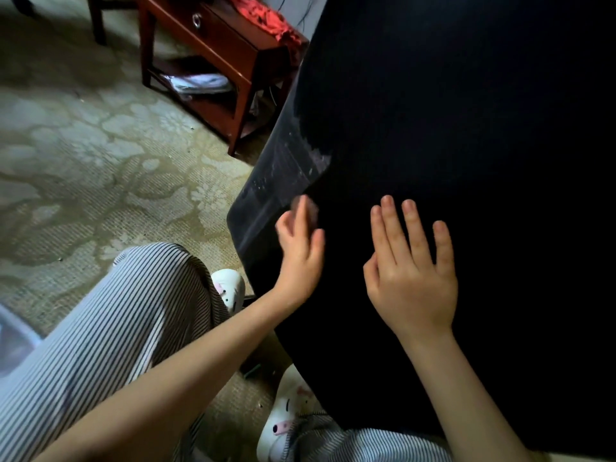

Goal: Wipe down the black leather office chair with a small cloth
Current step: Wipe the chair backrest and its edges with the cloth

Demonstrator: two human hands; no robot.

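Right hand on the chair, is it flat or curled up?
Flat. The right hand lies on the black chair back, fingers straight and slightly spread, holding nothing.

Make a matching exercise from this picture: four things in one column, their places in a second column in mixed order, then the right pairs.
Things
1. right hand
2. crumpled red fabric
3. white slipper with a pink snout
4. white bundle

Places
A. on the lower shelf of the reddish-brown wooden side table
B. flat, fingers straight, on the black leather office chair
C. on the patterned beige carpet, by the chair's lower edge
D. on top of the side table

Pairs: 1-B, 2-D, 3-C, 4-A
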